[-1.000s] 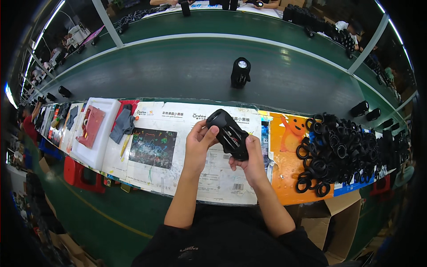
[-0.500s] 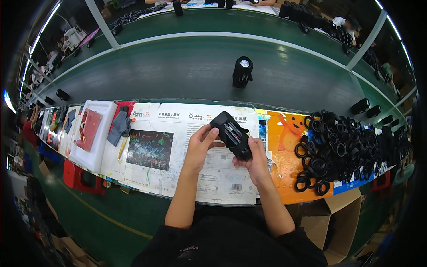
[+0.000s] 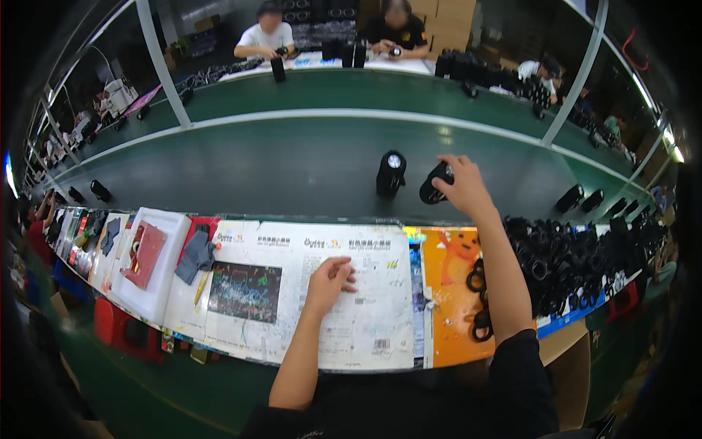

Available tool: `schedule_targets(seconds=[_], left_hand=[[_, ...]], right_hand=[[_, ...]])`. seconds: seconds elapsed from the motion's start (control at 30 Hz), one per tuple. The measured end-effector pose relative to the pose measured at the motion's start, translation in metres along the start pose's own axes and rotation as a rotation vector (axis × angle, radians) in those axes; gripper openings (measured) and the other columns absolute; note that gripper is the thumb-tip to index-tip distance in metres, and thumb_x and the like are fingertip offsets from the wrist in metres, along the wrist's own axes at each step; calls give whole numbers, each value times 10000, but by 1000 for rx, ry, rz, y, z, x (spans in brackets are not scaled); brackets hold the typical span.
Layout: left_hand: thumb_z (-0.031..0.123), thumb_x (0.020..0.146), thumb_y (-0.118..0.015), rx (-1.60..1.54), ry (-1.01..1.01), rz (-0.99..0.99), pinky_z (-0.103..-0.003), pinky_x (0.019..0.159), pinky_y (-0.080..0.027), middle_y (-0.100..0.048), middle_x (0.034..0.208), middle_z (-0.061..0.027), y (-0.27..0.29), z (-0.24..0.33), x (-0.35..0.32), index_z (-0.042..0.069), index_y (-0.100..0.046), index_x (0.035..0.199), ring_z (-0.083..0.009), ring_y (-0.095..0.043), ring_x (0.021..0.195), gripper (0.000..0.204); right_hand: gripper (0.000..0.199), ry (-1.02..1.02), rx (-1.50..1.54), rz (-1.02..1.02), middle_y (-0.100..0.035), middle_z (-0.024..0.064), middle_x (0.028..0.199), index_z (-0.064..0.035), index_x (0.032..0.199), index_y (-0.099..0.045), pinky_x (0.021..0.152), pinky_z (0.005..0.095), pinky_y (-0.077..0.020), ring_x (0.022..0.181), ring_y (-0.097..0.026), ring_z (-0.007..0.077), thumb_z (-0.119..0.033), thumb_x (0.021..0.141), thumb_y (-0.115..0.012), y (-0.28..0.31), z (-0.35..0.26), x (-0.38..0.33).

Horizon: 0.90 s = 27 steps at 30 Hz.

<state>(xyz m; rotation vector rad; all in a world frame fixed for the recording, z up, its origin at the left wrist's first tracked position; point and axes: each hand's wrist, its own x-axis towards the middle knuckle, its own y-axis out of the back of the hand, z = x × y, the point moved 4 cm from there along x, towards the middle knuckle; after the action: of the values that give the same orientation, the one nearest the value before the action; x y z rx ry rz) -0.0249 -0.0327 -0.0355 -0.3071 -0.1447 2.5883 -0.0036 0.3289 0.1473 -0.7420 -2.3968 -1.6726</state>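
Observation:
Out over the dark conveyor, my right hand (image 3: 462,183) grips a black cylindrical speaker (image 3: 431,192) from above, fingers at its top end. The speaker leans slightly; whether its base touches the belt I cannot tell. Just left of it stands a similar black speaker (image 3: 390,179) with a silver round top. My left hand (image 3: 329,284) is empty over the white printed board (image 3: 380,314), its fingers loosely bent and apart.
A heap of black rings (image 3: 559,267) covers the bench's right side. To the left are a white foam tray (image 3: 157,293) with a red fixture (image 3: 146,256), a grey cloth (image 3: 196,256) and a yellow pen (image 3: 200,287). More speakers stand along the conveyor (image 3: 292,168); people sit beyond it.
The speaker, held in both hands over the board, has gone forward and right onto the conveyor side in my right hand. My left hand has let go and stays over the board.

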Motion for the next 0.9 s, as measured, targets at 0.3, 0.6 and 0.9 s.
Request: schedule_targets(seconds=[0.3,0.6,0.9], left_hand=[[104,1092,-622,-59,-43,-71,-351,738,-691,-718,1123,-152,2,0,1,-39,-646,1359,-203,-716,957,304],[147,1098,-640,-138,-136,-4,-292,660,-626,-728,1048,-108,8,-4,-4,-6,-681,1238,-148,-699,873,211],[139,1009,-756,419,-634,276,-326,904,-587,-754,1167,-100,52,145,-76,19,-668,1324,-184,-721,1080,349]], right_hand=[[670,-252,-161,-410,-580,241,1450,-204,1480,-607,1130,502,-508,1346,-571,453,-309,852,-812,-33,52,62],[919,52,-146,-353,-330,285,1679,-248,1582,-482,1238,573,-392,1531,-350,526,-306,780,-926,-61,-48,85],[630,51,-191,-445,-676,253,1227,-60,1288,-641,998,492,-561,1144,-665,438,-298,760,-886,-61,-114,66]])
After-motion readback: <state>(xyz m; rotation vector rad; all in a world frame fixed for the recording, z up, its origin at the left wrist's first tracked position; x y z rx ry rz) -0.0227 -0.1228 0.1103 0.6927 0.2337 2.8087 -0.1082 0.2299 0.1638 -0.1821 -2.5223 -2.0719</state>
